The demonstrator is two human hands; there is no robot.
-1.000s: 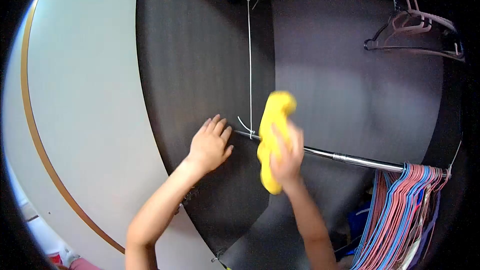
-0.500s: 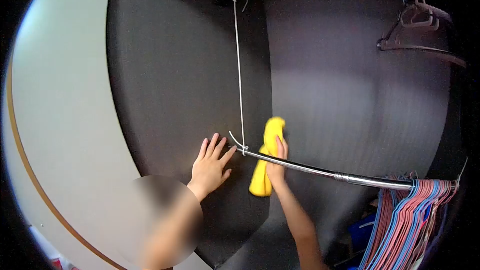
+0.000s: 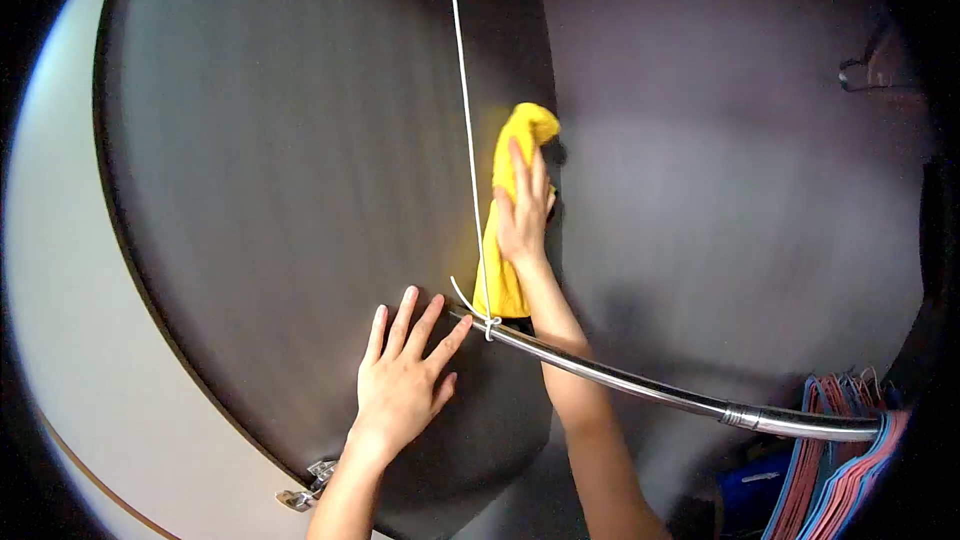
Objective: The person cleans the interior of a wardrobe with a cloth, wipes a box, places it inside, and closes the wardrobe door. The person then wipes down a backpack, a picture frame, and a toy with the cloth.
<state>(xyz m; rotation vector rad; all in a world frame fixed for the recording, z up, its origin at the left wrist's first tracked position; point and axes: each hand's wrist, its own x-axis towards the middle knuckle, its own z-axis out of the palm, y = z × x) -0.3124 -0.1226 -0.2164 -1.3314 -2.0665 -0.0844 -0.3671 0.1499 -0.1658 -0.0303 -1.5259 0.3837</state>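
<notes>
My right hand point(image 3: 526, 202) presses a folded yellow cloth point(image 3: 503, 285) against the dark cabinet panel point(image 3: 270, 140), close to the inner corner. Its fingers lie over the cloth, and the forearm reaches up behind the metal rod point(image 3: 610, 376). My left hand point(image 3: 398, 390) is spread flat on the same panel, lower and to the left, holding nothing. Its index fingertip is at the rod's left end; whether they touch I cannot tell. A white cord point(image 3: 464, 100) hangs down just left of the cloth and is knotted around the rod.
Pink and blue hangers point(image 3: 835, 485) hang bunched at the rod's right end, with a blue object point(image 3: 752, 485) beneath them. On the left stands a pale door point(image 3: 120, 340) with a metal hinge point(image 3: 310, 485). A dark hanger point(image 3: 880, 70) shows dimly at upper right.
My right hand has slid the yellow cloth upward along the panel, to above the rod. My left hand stays spread near the rod's end. The camera view has shifted.
</notes>
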